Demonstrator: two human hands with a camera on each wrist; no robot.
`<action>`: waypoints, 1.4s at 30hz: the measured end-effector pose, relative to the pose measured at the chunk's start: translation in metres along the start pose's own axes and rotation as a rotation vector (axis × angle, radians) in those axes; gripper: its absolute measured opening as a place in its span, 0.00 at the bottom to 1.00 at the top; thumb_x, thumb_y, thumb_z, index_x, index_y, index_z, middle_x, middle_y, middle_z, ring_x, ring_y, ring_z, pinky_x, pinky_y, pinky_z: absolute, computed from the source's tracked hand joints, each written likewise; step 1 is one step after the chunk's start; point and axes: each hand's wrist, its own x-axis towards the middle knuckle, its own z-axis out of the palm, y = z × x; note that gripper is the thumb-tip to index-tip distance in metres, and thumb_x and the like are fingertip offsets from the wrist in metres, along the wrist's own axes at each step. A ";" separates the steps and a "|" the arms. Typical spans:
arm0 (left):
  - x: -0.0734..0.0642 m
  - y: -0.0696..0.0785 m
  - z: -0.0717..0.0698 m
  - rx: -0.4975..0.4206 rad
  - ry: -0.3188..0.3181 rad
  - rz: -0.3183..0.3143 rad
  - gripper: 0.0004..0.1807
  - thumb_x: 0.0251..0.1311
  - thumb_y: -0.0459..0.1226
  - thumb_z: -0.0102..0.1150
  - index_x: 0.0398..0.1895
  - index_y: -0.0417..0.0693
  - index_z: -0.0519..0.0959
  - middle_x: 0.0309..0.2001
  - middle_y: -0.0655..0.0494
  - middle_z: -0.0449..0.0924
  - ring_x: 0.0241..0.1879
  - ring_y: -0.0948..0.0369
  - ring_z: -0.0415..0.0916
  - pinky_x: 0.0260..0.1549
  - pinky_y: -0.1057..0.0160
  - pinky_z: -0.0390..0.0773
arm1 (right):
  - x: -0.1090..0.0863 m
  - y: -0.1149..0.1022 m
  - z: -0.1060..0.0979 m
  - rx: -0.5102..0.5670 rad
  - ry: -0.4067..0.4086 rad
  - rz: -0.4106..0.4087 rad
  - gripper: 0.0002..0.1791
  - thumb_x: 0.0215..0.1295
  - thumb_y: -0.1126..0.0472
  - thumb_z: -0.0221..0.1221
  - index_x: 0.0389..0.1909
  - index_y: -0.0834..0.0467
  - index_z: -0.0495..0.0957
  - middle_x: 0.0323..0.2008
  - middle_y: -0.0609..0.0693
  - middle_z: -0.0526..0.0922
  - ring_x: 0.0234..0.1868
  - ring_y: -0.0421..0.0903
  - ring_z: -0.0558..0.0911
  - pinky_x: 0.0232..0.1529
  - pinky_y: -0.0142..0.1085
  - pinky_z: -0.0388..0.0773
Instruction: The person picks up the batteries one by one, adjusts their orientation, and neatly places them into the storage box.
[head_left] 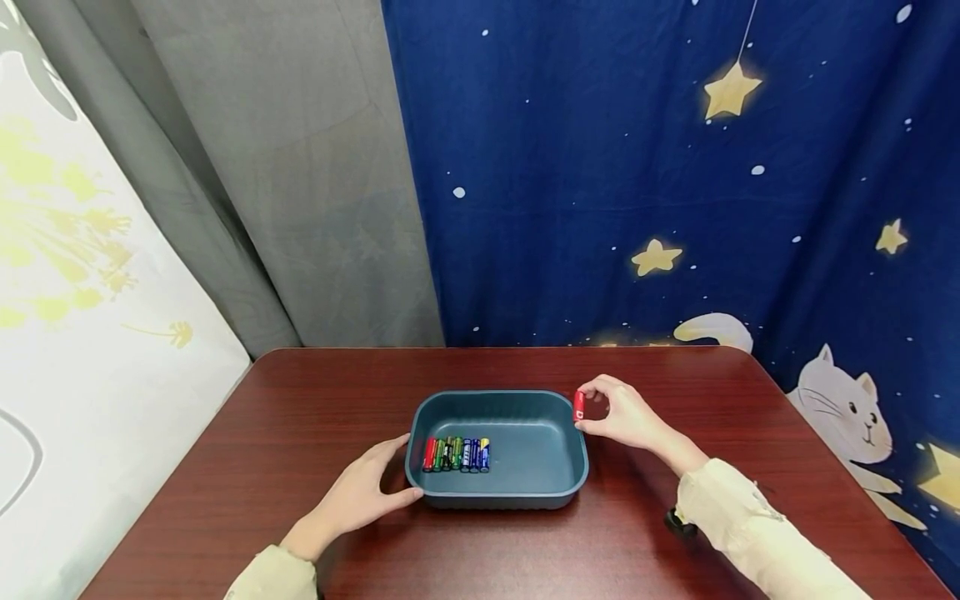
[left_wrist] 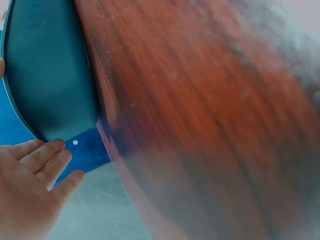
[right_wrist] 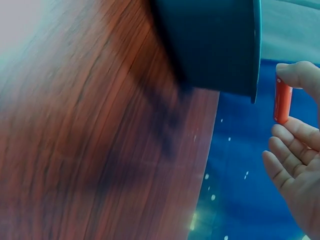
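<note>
A dark teal plastic bin (head_left: 536,498) sits on the table with several batteries (head_left: 457,455) standing in a row inside, at its left end. The row runs from red through green to blue, the last one with a yellow top. Between thumb and fingertips, my right hand (head_left: 621,410) pinches a red battery (head_left: 579,406) by its two ends, beside the bin's right rim. In the right wrist view this red battery (right_wrist: 282,101) is upright, with the other fingers extended below it. My left hand (head_left: 367,485) rests against the bin's left end, fingers (left_wrist: 42,156) fairly straight along its outer wall.
The reddish-brown wooden table (head_left: 330,408) carries the bin near its middle. Behind its far edge hang a grey curtain (head_left: 315,183) and a blue curtain (head_left: 585,183) with stars. A white patterned cloth (head_left: 97,333) is at the left.
</note>
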 end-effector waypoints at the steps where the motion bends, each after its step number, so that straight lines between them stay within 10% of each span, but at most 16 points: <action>1: 0.000 0.000 0.000 -0.001 0.000 -0.001 0.43 0.44 0.58 0.63 0.64 0.54 0.63 0.58 0.56 0.69 0.58 0.57 0.66 0.53 0.48 0.68 | 0.001 -0.002 0.001 0.004 -0.004 -0.006 0.22 0.38 0.58 0.71 0.37 0.59 0.78 0.30 0.46 0.75 0.33 0.42 0.74 0.34 0.34 0.73; 42: 0.001 -0.002 0.002 0.017 0.006 0.003 0.43 0.43 0.59 0.63 0.64 0.54 0.64 0.58 0.56 0.69 0.58 0.57 0.66 0.53 0.50 0.69 | 0.030 -0.053 0.082 -0.024 -0.309 -0.045 0.22 0.45 0.52 0.68 0.40 0.59 0.78 0.34 0.48 0.77 0.36 0.44 0.74 0.39 0.35 0.74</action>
